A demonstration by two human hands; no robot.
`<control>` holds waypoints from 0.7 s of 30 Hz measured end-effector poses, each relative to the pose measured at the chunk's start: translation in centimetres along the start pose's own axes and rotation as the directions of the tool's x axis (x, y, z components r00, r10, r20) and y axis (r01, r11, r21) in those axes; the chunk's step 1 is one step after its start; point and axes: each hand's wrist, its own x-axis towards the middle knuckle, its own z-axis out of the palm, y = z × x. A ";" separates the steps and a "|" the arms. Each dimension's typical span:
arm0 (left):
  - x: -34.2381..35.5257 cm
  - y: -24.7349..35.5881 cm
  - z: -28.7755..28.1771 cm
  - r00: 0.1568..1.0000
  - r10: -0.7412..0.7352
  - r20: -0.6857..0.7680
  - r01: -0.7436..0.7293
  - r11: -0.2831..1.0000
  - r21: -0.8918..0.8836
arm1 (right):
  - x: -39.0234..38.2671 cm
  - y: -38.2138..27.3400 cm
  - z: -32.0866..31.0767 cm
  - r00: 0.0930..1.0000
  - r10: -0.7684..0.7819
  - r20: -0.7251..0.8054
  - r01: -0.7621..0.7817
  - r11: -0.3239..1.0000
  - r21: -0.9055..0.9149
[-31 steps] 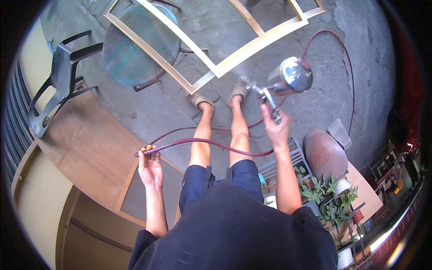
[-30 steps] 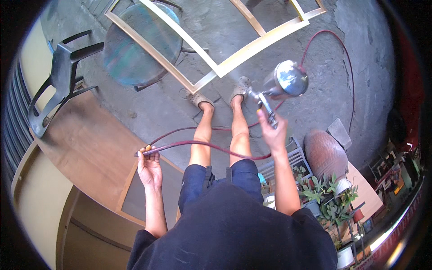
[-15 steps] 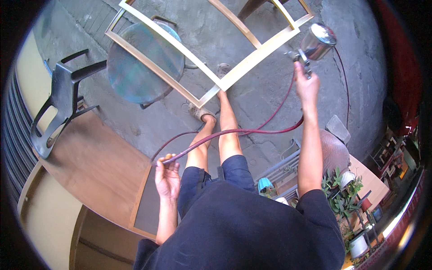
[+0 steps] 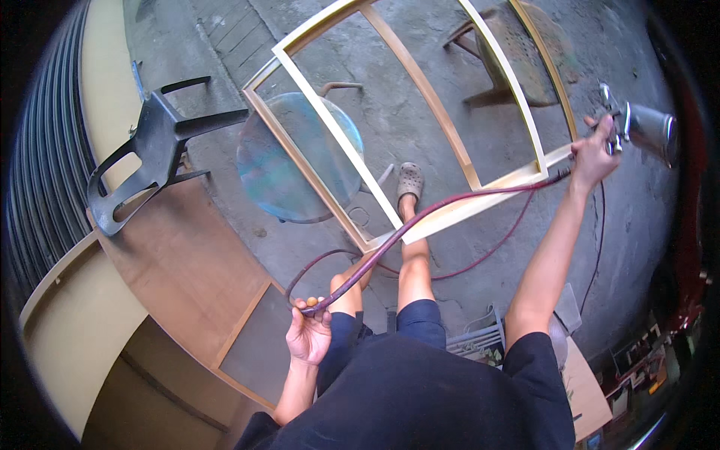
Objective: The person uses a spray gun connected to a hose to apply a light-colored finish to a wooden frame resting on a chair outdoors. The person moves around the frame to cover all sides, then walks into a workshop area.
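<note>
A: Start with the right hand (image 4: 595, 160). Holding what?

B: Wrapped around a silver spray gun (image 4: 634, 124), with its cup (image 4: 658, 136) angled out to the right. Impossible to tell from here about the trigger, pulled or free.

A: And the left hand (image 4: 309, 341)?

B: Pinching a bend of red hose (image 4: 357, 276), palm up, in front of the dark shorts (image 4: 420, 319). Good use of a spare hand: taking up slack, probably easing the drag on the other wrist.

A: Anything to watch along there?

B: Yes, the long stretch between both hands. Crossing over the near end of the wooden frame (image 4: 433, 99) in this view; touching or apart, not clear. Better to lift it well away, to avoid rubbing the wood.

A: And the frame, lying where?

B: Straight ahead, above one shin, over a round blue-green top (image 4: 277, 176) and a brown chair (image 4: 517, 67), just beside the gun at its near right corner. Probably best to point the nozzle square to each rail, moving the whole arm evenly rather than flicking the wrist.

A: Footing?

B: Mind the hose loop near the legs, and the clog (image 4: 410, 180) beneath the frame. Farther left, beware of the dark chair (image 4: 154, 124) beside the brown board (image 4: 187, 262).
</note>
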 end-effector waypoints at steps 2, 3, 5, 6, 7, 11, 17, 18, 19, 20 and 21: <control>0.0 -0.2 0.9 0.999 0.041 -0.031 -0.042 0.998 -0.045 | 0.2 -1.2 5.4 0.999 -0.041 0.025 0.041 0.999 0.006; 0.1 -0.2 1.0 0.997 0.072 -0.042 -0.074 0.996 -0.055 | -0.1 -1.4 8.1 0.997 -0.051 0.064 0.046 0.996 0.075; 0.3 0.1 1.1 0.987 0.143 -0.077 -0.148 0.987 -0.061 | -1.7 -2.0 13.2 0.990 -0.043 0.137 0.024 0.991 0.132; 0.4 0.5 1.1 0.979 0.181 -0.098 -0.188 0.980 -0.061 | -3.0 -2.2 15.7 0.984 -0.022 0.175 0.001 0.993 0.119; 0.5 0.9 1.1 0.969 0.221 -0.108 -0.227 0.972 -0.053 | -4.2 -2.0 17.8 0.969 -0.002 0.246 -0.029 0.992 0.119; -0.1 4.0 0.6 0.907 0.383 -0.173 -0.388 0.922 0.007 | -11.6 -1.3 23.2 0.898 -0.099 0.429 0.000 0.974 0.225; -3.0 7.8 -0.9 0.793 0.563 -0.231 -0.550 0.826 0.123 | -23.1 -3.6 22.0 0.622 -0.071 0.780 -0.140 0.970 0.200; -3.1 8.3 -1.0 0.780 0.581 -0.233 -0.565 0.813 0.138 | -24.1 -4.3 21.6 0.589 -0.104 0.802 -0.134 0.966 0.223; -3.0 8.6 -0.7 0.779 0.586 -0.222 -0.568 0.810 0.145 | -24.7 -4.8 21.3 0.557 -0.133 0.820 -0.130 0.961 0.245; -3.0 8.9 -0.8 0.777 0.588 -0.225 -0.568 0.809 0.153 | -25.0 -5.4 21.1 0.543 -0.158 0.825 -0.119 0.958 0.262; -3.0 9.1 -0.9 0.773 0.592 -0.226 -0.571 0.806 0.158 | -24.7 -6.5 20.9 0.528 -0.189 0.828 -0.106 0.953 0.284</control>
